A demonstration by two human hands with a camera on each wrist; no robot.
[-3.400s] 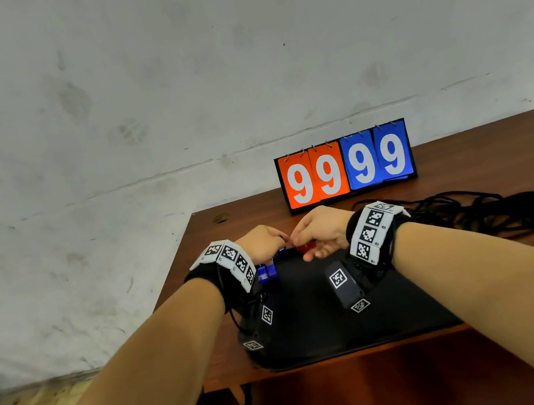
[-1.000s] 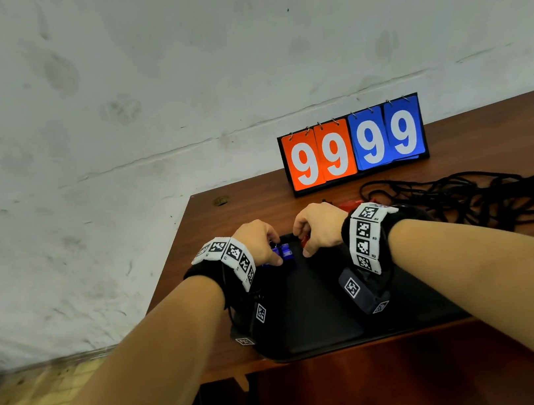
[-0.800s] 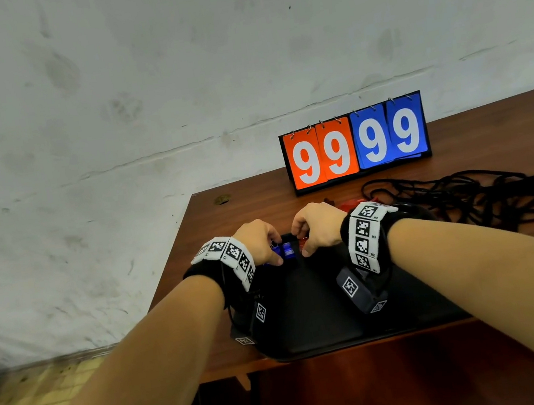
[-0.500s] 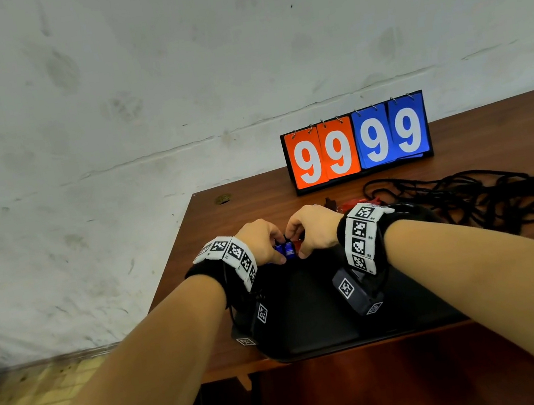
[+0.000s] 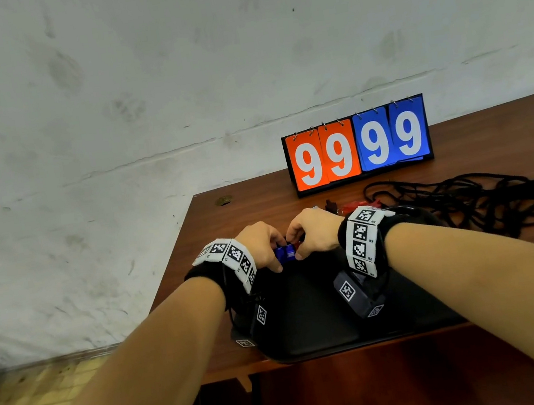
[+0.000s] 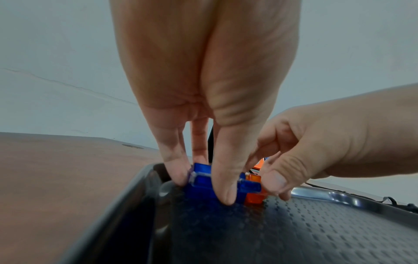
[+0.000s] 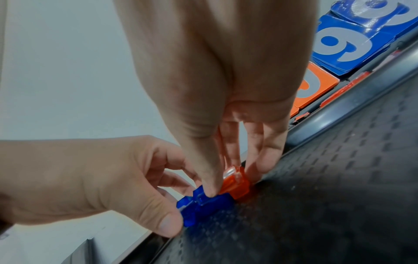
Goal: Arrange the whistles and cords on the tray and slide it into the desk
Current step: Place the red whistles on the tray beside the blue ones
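Note:
A black tray (image 5: 311, 320) lies at the desk's front left. In its far left corner stand blue whistles (image 5: 283, 253) with an orange-red whistle (image 5: 297, 245) pressed against their right side. My left hand (image 5: 272, 258) pinches the blue whistles (image 6: 201, 185) between thumb and fingers. My right hand (image 5: 303, 248) pinches the orange whistle (image 7: 237, 184), its thumb tip on the seam with the blue whistle (image 7: 203, 205). A tangle of black cords (image 5: 466, 203) lies on the desk right of the tray. More red whistles (image 5: 352, 206) lie behind my right wrist.
A flip scoreboard (image 5: 357, 143) reading 99 99 stands at the back of the brown desk (image 5: 259, 203). The desk's left edge runs close to the tray. A grey wall (image 5: 170, 78) rises behind.
My hands have drawn together over the last second. The right hand has brought the orange whistle up against the blue ones held by the left.

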